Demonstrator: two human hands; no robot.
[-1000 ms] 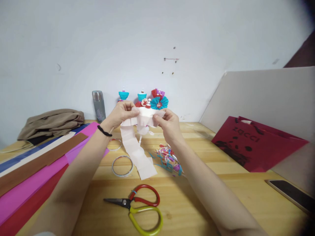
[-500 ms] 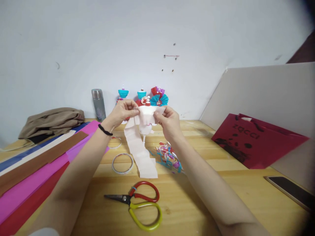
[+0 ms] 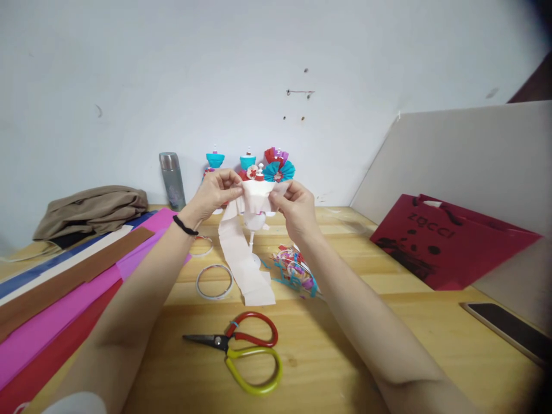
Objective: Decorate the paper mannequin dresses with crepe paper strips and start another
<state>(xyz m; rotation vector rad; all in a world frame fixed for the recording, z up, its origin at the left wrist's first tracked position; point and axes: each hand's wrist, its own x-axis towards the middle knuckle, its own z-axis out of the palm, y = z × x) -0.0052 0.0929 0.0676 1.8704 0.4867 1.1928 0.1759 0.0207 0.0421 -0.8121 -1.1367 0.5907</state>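
A long pale pink paper strip (image 3: 244, 259) is stretched across the top of a small white dress form (image 3: 254, 221) on a thin stand. My left hand (image 3: 218, 192) pinches the strip on the left side, and from there its loose length hangs down onto the table. On the other side, the fingers of my right hand (image 3: 296, 208) close on the strip's right end. The form has a red neck piece with a white knob (image 3: 260, 171) on top. Much of its body is hidden by the paper.
Scissors (image 3: 219, 342) with red and yellow handles lie in front. Nearby are thin tape rings (image 3: 198, 290) and colourful scraps (image 3: 297, 270). Coloured paper strips (image 3: 77, 264) lie left. Decorated figures (image 3: 248, 162) and a flask (image 3: 172, 181) stand behind; a red bag (image 3: 448, 247) and phone (image 3: 509, 330) sit right.
The whole view has shifted slightly. Both hands keep their pinch on the paper strip, which now lies a little more gathered around the front of the form.
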